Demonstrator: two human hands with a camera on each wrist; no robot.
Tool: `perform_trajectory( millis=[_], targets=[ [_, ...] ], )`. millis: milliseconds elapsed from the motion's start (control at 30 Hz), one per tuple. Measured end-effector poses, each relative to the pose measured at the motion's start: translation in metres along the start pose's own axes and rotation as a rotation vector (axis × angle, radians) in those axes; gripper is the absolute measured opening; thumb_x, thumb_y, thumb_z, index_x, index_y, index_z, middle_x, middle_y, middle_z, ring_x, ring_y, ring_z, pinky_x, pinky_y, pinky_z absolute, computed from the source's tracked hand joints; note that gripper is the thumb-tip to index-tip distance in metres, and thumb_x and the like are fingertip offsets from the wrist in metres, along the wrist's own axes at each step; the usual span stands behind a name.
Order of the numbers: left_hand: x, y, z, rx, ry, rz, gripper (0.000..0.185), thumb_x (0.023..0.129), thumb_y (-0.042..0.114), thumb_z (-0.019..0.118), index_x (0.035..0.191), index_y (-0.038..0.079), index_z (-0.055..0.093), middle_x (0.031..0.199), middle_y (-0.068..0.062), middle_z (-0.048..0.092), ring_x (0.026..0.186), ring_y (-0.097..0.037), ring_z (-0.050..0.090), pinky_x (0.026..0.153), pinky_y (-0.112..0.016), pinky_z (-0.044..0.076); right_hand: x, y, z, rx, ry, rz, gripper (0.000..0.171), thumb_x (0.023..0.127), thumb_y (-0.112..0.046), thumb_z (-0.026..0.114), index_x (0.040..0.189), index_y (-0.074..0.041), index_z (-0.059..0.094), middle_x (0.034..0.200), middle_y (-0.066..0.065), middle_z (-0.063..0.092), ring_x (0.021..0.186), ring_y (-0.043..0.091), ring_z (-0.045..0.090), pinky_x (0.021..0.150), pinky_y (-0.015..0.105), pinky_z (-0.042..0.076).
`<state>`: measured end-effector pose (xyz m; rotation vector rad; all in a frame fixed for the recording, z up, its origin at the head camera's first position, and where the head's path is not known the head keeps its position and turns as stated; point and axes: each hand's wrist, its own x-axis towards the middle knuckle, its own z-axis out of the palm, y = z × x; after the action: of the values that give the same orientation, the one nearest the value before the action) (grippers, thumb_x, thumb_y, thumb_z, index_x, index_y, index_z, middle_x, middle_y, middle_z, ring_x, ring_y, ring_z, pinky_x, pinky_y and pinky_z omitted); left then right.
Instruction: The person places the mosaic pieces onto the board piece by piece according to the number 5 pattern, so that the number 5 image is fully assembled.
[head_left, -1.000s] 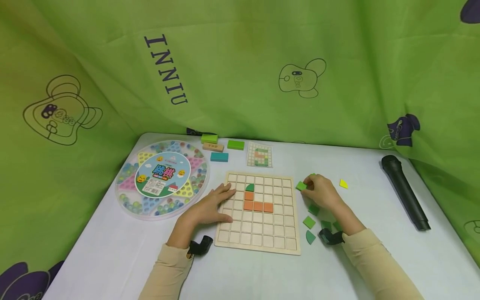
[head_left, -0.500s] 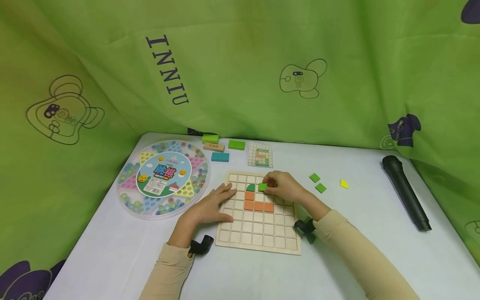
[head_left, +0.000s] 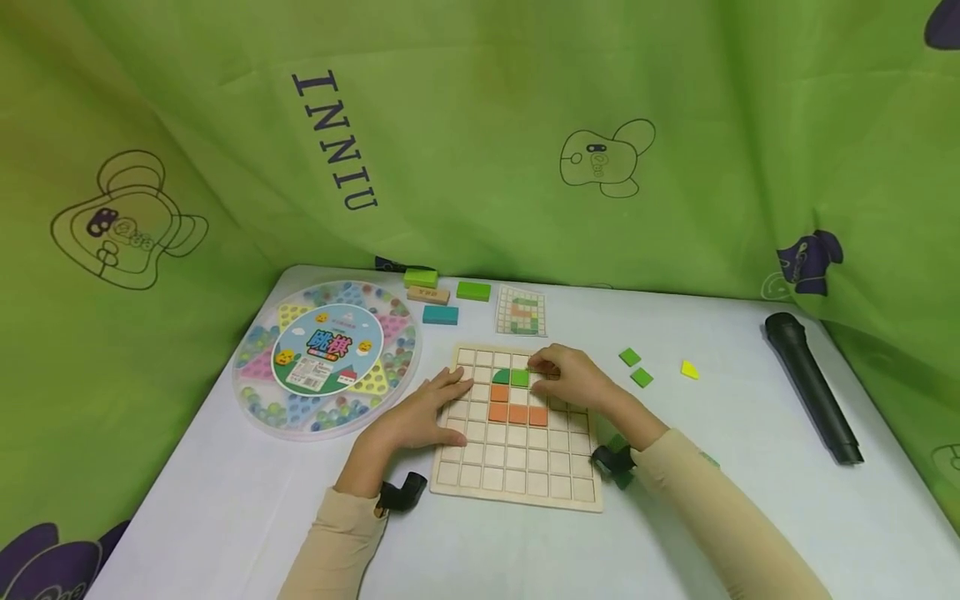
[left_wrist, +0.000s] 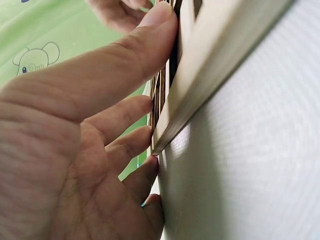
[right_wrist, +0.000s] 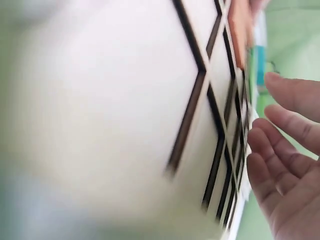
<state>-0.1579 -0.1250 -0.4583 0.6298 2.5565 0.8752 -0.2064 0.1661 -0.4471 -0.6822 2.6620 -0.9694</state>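
A wooden grid board [head_left: 514,479] lies on the table. My left hand [head_left: 416,415] rests on its left edge, fingers spread, with the thumb lower on the same side. Seated in the grid are a dark green quarter-round tile [head_left: 501,377], a light green square tile [head_left: 520,377] beside it, and several orange square tiles [head_left: 517,414] below. Just right of the light green tile is my right hand [head_left: 573,377], its fingers apart and holding nothing. The right wrist view shows the fingertips of that hand [right_wrist: 290,170] a little off the tiles.
Light green tiles [head_left: 641,377] and a yellow quarter-round tile [head_left: 689,369] lie right of the board; darker tiles are partly under my right forearm. A pattern card [head_left: 521,312], small blocks [head_left: 440,315], a round marble-game box [head_left: 326,358] and a black microphone [head_left: 813,387] stand around.
My right hand carried a light green square tile from the right onto the board, set it beside the dark green quarter-round, and let go. My left hand stayed in place.
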Motion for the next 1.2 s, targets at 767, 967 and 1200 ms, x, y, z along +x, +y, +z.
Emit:
perform_trajectory(
  millis=[767, 967, 1200],
  targets=[
    [-0.001, 0.001, 0.0, -0.013, 0.002, 0.033, 0.086, 0.076, 0.035, 0.078, 0.148, 0.015, 0.035, 0.159, -0.008, 0.017, 0.147, -0.032, 0.008, 0.117, -0.056, 0.013, -0.081, 0.068, -0.06, -0.12, 0.201, 0.328, 0.028, 0.087, -0.011, 0.065, 0.107, 0.008, 0.058, 0.099, 0.021, 0.061, 0.091, 0.032, 0.059, 0.075, 0.042, 0.052],
    [-0.002, 0.0, -0.001, -0.007, 0.009, 0.031, 0.086, 0.075, 0.035, 0.078, 0.148, 0.016, 0.035, 0.159, -0.006, 0.017, 0.147, -0.03, 0.008, 0.118, -0.053, 0.012, -0.062, 0.037, -0.038, 0.008, 0.171, 0.18, 0.026, 0.088, -0.009, 0.064, 0.112, 0.002, 0.061, 0.106, 0.017, 0.063, 0.097, 0.031, 0.062, 0.081, 0.04, 0.056],
    [-0.002, 0.001, 0.0, -0.011, 0.006, 0.038, 0.086, 0.076, 0.036, 0.078, 0.148, 0.016, 0.035, 0.159, -0.007, 0.017, 0.147, -0.03, 0.008, 0.118, -0.053, 0.011, -0.025, 0.011, -0.013, 0.005, 0.063, 0.034, 0.022, 0.088, -0.008, 0.065, 0.11, -0.002, 0.065, 0.105, 0.01, 0.065, 0.095, 0.022, 0.061, 0.082, 0.036, 0.055]
  ],
)
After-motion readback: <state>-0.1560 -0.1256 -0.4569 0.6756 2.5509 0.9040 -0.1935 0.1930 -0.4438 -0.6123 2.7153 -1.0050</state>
